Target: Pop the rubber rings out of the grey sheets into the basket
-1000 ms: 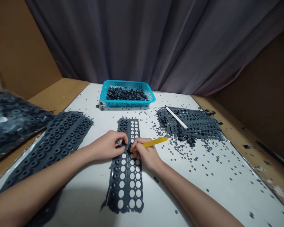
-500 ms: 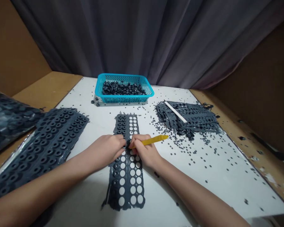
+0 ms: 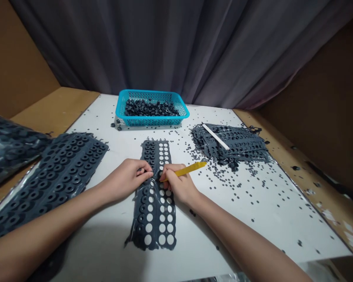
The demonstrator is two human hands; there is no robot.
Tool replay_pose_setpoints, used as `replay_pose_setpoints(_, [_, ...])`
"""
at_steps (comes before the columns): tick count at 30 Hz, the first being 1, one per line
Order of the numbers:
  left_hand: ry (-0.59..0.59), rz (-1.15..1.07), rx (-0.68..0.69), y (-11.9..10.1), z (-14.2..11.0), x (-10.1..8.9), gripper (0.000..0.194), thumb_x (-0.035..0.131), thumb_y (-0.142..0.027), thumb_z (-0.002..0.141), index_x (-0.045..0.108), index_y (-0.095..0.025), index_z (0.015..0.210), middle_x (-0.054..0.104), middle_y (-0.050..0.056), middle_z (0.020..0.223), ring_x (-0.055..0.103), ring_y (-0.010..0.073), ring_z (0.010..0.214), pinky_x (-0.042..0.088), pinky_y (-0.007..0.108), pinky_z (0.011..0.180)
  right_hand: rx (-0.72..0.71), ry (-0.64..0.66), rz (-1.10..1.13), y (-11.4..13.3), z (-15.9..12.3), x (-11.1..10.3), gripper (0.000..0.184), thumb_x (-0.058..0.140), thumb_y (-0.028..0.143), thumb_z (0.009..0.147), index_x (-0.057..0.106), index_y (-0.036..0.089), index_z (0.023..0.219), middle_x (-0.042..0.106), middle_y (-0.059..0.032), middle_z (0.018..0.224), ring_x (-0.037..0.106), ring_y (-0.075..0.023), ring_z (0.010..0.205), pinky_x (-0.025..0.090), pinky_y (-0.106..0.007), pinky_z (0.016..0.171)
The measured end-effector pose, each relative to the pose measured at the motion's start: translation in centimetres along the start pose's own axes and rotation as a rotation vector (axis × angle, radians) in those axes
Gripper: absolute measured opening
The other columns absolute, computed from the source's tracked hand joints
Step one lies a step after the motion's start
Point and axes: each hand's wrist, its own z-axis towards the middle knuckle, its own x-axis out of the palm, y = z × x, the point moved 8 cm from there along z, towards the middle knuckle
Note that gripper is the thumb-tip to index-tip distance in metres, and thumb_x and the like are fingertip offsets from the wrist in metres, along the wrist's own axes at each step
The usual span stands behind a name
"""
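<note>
A dark rubber sheet (image 3: 156, 211) lies lengthwise before me, with rubber rings along its left side and round white gaps where the table shows through. My left hand (image 3: 129, 178) is closed, thumb and forefinger pinching the sheet near its middle. Something dark shows among its curled fingers, too small to make out. In my right hand (image 3: 178, 182) is a yellow pen-shaped tool (image 3: 191, 168), its back end pointing right. Its working tip meets the sheet just right of the left fingertips, partly hidden by my fingers. Around the fingers the sheet is buckled.
A blue basket (image 3: 153, 120) with many small black rings stands at the back. Stacked punched sheets (image 3: 238, 143) lie right, a white stick (image 3: 215, 136) on top, with black discs scattered around. At left are another ringed sheet (image 3: 59, 172) and a clear bag (image 3: 11, 149) of rings.
My left hand has turned, opening a gap between its curled fingers. The sheet has buckled near the fingertips. The right hand stays close by with the yellow tool, and the view has shifted slightly.
</note>
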Motion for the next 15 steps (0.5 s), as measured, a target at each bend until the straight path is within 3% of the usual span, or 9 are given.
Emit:
replay_pose_setpoints(8, [0.003, -0.17, -0.127, 1.4, 0.3, 0.3, 0.028, 0.057, -0.041, 0.076, 0.066, -0.015, 0.077, 0.046, -0.003, 0.055, 0.039, 0.013, 0.054, 0.027, 0.022, 0.052, 0.005, -0.007, 0.026, -0.2, -0.1, 0.1, 0.027, 0.039, 0.016, 0.077, 0.053, 0.016, 0.055, 0.05, 0.0014, 0.048, 0.048, -0.0108, 0.05, 0.035, -0.021, 0.049])
replay_pose_setpoints(15, [0.101, -0.111, -0.162, 1.4, 0.3, 0.4, 0.028, 0.056, -0.041, 0.075, 0.067, -0.015, 0.074, 0.045, -0.003, 0.058, 0.04, 0.0137, 0.058, 0.027, 0.023, 0.054, 0.043, -0.004, 0.024, -0.2, -0.2, 0.0, 0.026, 0.039, 0.018, 0.078, 0.055, 0.016, 0.056, 0.051, 0.0013, 0.049, 0.049, -0.0105, 0.051, 0.035, -0.02, 0.049])
